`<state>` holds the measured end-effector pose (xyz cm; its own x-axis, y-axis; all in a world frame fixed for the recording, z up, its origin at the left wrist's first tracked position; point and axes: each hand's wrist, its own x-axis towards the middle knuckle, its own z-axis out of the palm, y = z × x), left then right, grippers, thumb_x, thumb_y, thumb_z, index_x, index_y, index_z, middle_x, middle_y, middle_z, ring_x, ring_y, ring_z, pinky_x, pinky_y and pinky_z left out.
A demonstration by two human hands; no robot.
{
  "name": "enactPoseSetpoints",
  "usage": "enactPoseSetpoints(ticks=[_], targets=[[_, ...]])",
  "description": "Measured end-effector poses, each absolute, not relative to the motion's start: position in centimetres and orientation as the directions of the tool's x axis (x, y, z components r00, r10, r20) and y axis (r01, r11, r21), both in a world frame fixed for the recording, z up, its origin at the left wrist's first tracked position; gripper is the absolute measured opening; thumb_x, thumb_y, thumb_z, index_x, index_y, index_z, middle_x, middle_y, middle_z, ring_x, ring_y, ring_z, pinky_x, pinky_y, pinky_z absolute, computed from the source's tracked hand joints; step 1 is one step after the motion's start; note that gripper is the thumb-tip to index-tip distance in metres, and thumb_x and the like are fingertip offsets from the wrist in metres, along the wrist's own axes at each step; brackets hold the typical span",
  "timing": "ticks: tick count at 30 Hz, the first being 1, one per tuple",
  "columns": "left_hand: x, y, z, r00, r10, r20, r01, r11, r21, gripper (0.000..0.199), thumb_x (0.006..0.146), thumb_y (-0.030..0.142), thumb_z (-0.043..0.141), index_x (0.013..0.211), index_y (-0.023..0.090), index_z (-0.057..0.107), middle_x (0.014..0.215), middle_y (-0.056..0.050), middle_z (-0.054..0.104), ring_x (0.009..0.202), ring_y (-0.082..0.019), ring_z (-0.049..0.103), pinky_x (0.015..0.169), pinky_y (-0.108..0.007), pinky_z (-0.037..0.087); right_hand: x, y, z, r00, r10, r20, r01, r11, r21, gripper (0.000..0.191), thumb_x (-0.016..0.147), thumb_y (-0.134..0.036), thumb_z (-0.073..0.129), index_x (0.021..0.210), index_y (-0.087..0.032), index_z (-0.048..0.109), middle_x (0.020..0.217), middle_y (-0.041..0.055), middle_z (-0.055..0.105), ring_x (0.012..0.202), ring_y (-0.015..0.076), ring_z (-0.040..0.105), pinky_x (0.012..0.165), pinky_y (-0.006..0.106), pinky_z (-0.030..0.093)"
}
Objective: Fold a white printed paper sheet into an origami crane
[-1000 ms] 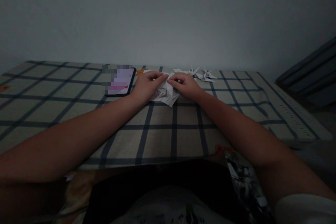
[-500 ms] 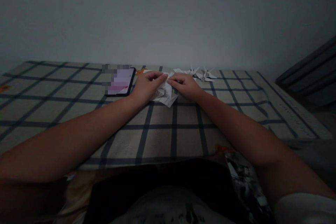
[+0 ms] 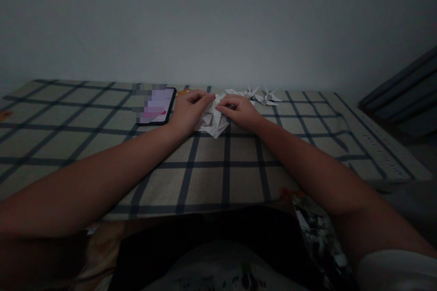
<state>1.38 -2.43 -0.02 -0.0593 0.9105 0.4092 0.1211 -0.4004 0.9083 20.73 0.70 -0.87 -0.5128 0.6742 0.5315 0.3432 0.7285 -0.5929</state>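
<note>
Count: two hands, one folded white paper (image 3: 215, 128) in work, two spiky folded paper pieces (image 3: 269, 97) together past the right hand, one phone (image 3: 160, 104). Paper sits mid-surface between the hands, toward the wall (image 3: 218, 22) side. Left hand (image 3: 192, 108): fingers narrow, thumb and index pinched on the paper's upper left. Right hand (image 3: 240, 110): fingers narrow too, thumb and index pinching its right side. Hidden: paper's far part and both edges are behind the hands, so layer or sheet count can't be told; only the near point sticks out clear. A flat paper bit (image 3: 232, 92) shows behind the right hand; can't tell if it joins the spiky pieces. Phone screen partly pixelated, unreadable. Light is dim; lettering at the cloth's right end too blurred to read. Around: phone lies flat just left of the left hand, screen lit. Checked cloth covers the surface (image 3: 208, 186). Dark ridged object (image 3: 406, 93) at the right, cut off by the frame. Black-and-white patterned item (image 3: 319, 232) below the surface edge, partly behind the right arm. Both forearms cross the near cloth and block parts of it.
</note>
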Motion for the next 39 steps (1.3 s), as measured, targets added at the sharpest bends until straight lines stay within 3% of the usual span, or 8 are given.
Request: enactPoseSetpoints(ticks=[8, 13, 19, 22, 27, 30, 35, 39], targets=[[1.6, -1.8, -0.8, 0.100, 0.920, 0.379, 0.105, -0.388, 0.916, 0.034, 0.080, 0.046, 0.081, 0.100, 0.019, 0.077, 0.097, -0.006, 0.078, 0.090, -0.021, 0.070, 0.083, -0.032, 0.056, 21.0, 0.8, -0.6, -0.340, 0.659, 0.671, 0.398, 0.747, -0.533, 0.020, 0.097, -0.035, 0.064, 0.084, -0.020, 0.069, 0.086, 0.0055, 0.068, 0.086, 0.0196, 0.060, 0.084, 0.035, 0.049], [1.3, -1.3, -1.6, 0.138, 0.929, 0.344, 0.087, -0.357, 0.930, 0.029, 0.078, 0.041, 0.081, 0.095, 0.018, 0.077, 0.091, -0.004, 0.076, 0.085, -0.020, 0.069, 0.082, -0.033, 0.055, 21.0, 1.0, -0.8, -0.338, 0.592, 0.732, 0.333, 0.802, -0.495, 0.023, 0.097, -0.039, 0.065, 0.088, -0.020, 0.073, 0.089, 0.0065, 0.068, 0.088, 0.0201, 0.060, 0.078, 0.034, 0.050], [1.0, -1.3, -0.9, 0.053, 0.902, 0.429, 0.159, -0.431, 0.888, 0.026, 0.079, 0.043, 0.080, 0.094, 0.021, 0.080, 0.101, -0.006, 0.080, 0.098, -0.023, 0.070, 0.094, -0.035, 0.054, 21.0, 1.0, -1.1, -0.306, 0.693, 0.653, 0.337, 0.720, -0.606, 0.033, 0.097, -0.051, 0.068, 0.110, -0.022, 0.074, 0.094, 0.0045, 0.066, 0.086, 0.0174, 0.058, 0.083, 0.033, 0.052], [1.2, -1.6, -0.7, 0.035, 0.908, 0.418, 0.157, -0.418, 0.895, 0.024, 0.078, 0.041, 0.080, 0.092, 0.021, 0.079, 0.098, -0.005, 0.079, 0.099, -0.024, 0.069, 0.097, -0.036, 0.053, 21.2, 1.3, -1.2, -0.326, 0.699, 0.637, 0.327, 0.716, -0.617, 0.030, 0.097, -0.049, 0.069, 0.107, -0.021, 0.075, 0.097, 0.0054, 0.067, 0.090, 0.0181, 0.060, 0.086, 0.033, 0.053], [1.4, -1.4, -0.9, 0.029, 0.923, 0.384, 0.121, -0.385, 0.915, 0.027, 0.077, 0.043, 0.079, 0.093, 0.021, 0.076, 0.093, -0.004, 0.076, 0.091, -0.022, 0.068, 0.088, -0.034, 0.053, 21.3, 1.7, -1.2, -0.320, 0.717, 0.619, 0.357, 0.697, -0.622, 0.025, 0.097, -0.045, 0.071, 0.103, -0.022, 0.077, 0.101, 0.0066, 0.069, 0.097, 0.0198, 0.062, 0.089, 0.036, 0.054], [1.5, -1.3, -1.0, 0.029, 0.921, 0.390, 0.084, -0.391, 0.917, 0.029, 0.074, 0.042, 0.082, 0.093, 0.021, 0.075, 0.096, -0.005, 0.077, 0.096, -0.023, 0.070, 0.091, -0.034, 0.054, 21.3, 1.6, -1.2, -0.320, 0.714, 0.623, 0.346, 0.700, -0.625, 0.023, 0.096, -0.044, 0.072, 0.103, -0.022, 0.078, 0.104, 0.0069, 0.070, 0.098, 0.0197, 0.063, 0.090, 0.035, 0.054], [1.6, -1.6, -0.8, 0.075, 0.943, 0.325, -0.121, -0.315, 0.941, 0.019, 0.073, 0.032, 0.077, 0.089, 0.022, 0.074, 0.098, -0.005, 0.079, 0.092, -0.022, 0.072, 0.086, -0.035, 0.057, 21.3, 1.6, -1.3, -0.358, 0.699, 0.619, 0.298, 0.714, -0.634, 0.022, 0.096, -0.041, 0.071, 0.102, -0.022, 0.080, 0.107, 0.0078, 0.071, 0.102, 0.0196, 0.064, 0.094, 0.035, 0.055], [1.8, -1.9, -0.5, 0.051, 0.957, 0.284, -0.154, -0.274, 0.949, 0.015, 0.073, 0.031, 0.073, 0.085, 0.022, 0.070, 0.091, -0.004, 0.076, 0.085, -0.020, 0.071, 0.078, -0.034, 0.058, 21.3, 1.8, -1.4, -0.368, 0.725, 0.583, 0.300, 0.686, -0.663, 0.027, 0.099, -0.044, 0.069, 0.111, -0.023, 0.080, 0.112, 0.0083, 0.070, 0.107, 0.0204, 0.064, 0.097, 0.037, 0.055]])
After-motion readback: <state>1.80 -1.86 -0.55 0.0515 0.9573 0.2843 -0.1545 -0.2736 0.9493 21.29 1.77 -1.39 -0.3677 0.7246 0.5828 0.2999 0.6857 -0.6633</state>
